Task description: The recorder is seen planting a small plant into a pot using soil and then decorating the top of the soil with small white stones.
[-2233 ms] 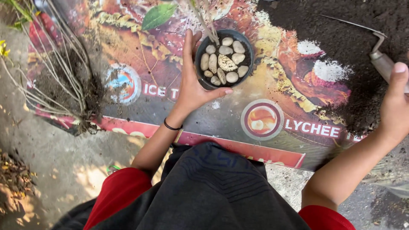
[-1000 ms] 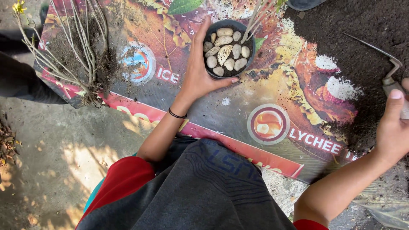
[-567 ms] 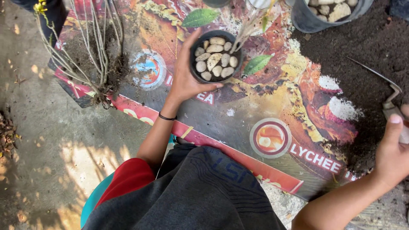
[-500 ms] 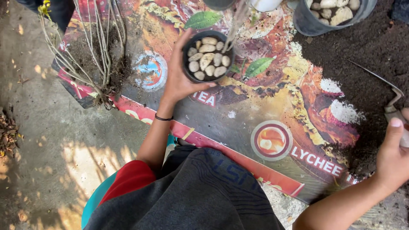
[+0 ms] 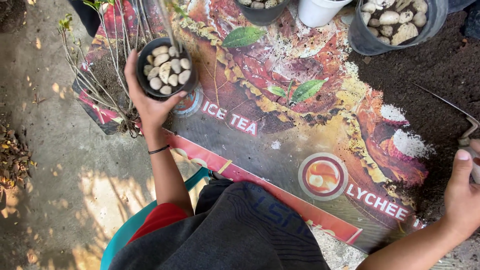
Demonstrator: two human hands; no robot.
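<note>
Outstretched, the left hand (image 5: pixel 146 102) cups a black pot of pebbles (image 5: pixel 166 68), grip clamped; the right hand (image 5: pixel 462 197) grips a tool handle (image 5: pixel 474 167).

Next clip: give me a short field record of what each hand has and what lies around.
left hand: left hand grips small black pot topped with pale stones
right hand: right hand holds metal tool by its handle, over dark soil
surface: printed banner on the ground
nearby: bare-stemmed plants left of the pot; grey pot with stones; white pot
</note>
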